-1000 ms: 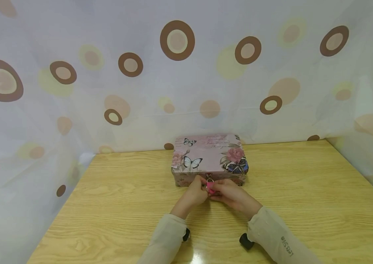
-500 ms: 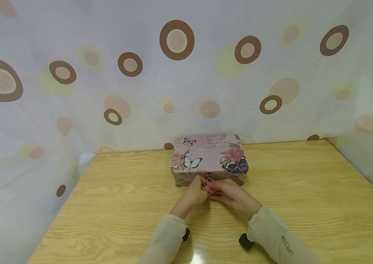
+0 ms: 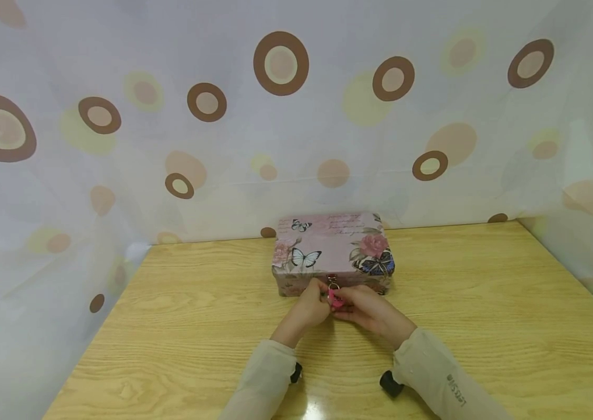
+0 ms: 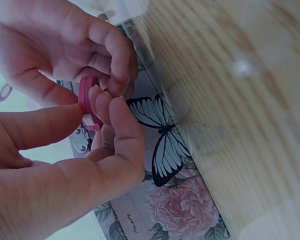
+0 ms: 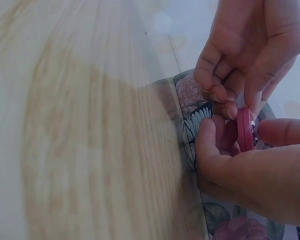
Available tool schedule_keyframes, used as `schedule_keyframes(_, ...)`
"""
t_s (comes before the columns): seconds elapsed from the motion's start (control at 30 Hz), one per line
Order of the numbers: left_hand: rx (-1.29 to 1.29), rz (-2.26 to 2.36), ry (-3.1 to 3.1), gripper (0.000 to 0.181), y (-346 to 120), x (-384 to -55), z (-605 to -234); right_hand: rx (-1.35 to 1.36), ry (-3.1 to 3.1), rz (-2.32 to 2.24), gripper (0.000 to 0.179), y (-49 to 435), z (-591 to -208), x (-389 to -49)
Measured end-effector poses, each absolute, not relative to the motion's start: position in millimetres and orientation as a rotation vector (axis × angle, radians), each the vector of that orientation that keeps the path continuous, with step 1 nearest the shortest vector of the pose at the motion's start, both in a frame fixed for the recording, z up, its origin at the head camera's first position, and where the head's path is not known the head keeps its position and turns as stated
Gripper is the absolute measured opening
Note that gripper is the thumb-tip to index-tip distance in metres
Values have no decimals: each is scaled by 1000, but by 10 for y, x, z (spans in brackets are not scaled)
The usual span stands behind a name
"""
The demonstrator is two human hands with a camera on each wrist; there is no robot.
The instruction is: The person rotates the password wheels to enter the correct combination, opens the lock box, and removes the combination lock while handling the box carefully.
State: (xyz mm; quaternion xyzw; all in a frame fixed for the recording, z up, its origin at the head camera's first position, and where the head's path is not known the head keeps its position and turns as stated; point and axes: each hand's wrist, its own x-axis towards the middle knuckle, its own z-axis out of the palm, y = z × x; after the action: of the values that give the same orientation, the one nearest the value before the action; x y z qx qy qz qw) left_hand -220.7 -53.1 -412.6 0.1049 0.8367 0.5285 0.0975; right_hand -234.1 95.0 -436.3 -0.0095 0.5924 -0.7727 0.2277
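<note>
A pink padlock (image 3: pixel 336 299) hangs by its silver shackle from the metal clasp (image 3: pixel 332 278) on the front of a closed floral box (image 3: pixel 327 245) printed with butterflies and roses. My left hand (image 3: pixel 311 304) pinches the padlock's left side between thumb and fingertips. From the right, my right hand (image 3: pixel 372 312) holds it too, with the thumb over the face. Small metallic parts, seemingly number wheels, show on the red-pink lock body (image 5: pixel 245 130) in the right wrist view, beside the right thumb. In the left wrist view, fingers hide much of the padlock (image 4: pixel 88 102).
The box stands on a wood-grain table (image 3: pixel 196 326), close to its back edge. Behind and at both sides hangs a pale curtain (image 3: pixel 238 146) with brown and yellow circles. A black wrist strap piece (image 3: pixel 391 384) sticks out below the right sleeve.
The right thumb and the padlock have shifted very slightly, and more of the pink face shows beside the thumb. Both arms and the box stay in place.
</note>
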Motion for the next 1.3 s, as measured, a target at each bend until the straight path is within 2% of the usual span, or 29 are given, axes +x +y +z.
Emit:
schedule_keyframes(0.47,307,1551,2499,18,-518,-2208,-4122,-95,1659,-2104,17,949,-4347,-2328)
schedule_keyframes(1.1,333,1602,2448,17,-529,-2185,-4102,-19,1623,-2131,18,1015,-4316,-2342)
schedule_keyframes(1.23,326,1616,2431,18,-530,-2259,-4209,-12,1627,-2099,18,1022,-4323,-2353)
schedule_keyframes(1.3,387,1606,2466,18,-550,-2416,-4464,-21,1627,-2093,20,1025,-4327,-2349)
